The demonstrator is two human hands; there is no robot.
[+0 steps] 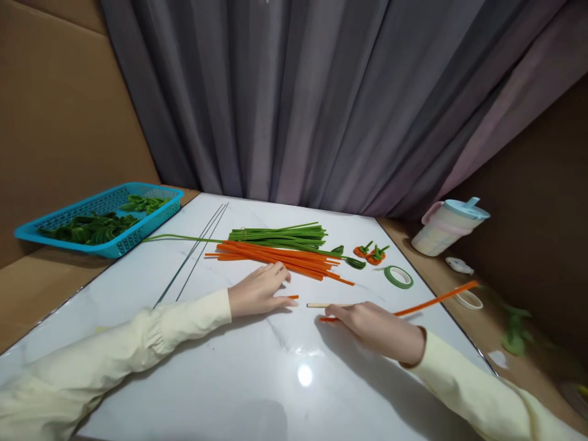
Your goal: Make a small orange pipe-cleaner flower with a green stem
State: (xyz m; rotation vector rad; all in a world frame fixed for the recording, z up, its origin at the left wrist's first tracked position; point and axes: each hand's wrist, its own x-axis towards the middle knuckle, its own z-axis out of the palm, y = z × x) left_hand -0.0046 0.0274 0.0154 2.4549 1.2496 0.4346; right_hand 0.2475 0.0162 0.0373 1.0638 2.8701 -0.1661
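Note:
Just in front of the orange pipe cleaner bundle [280, 256], my left hand [260, 289] rests low over the white table, thumb and fingers apart. A short orange tip [293, 297] shows beside its thumb; the rest of that piece is hidden by the hand. My right hand [372, 324] is closed on an orange pipe cleaner [436, 299], whose long end sticks out to the right and short end to the left. A pale thin stick [321, 305] is in that hand too, pointing left. Behind the orange bundle lies a green pipe cleaner bundle [275, 235].
A blue basket [117, 245] with green curled pieces stands at left. Dark thin wires [197, 257] lie near it. On the right are two small orange-and-green pieces [375, 257], green tape [399, 277], a lidded cup [441, 229] and a small white object [458, 265].

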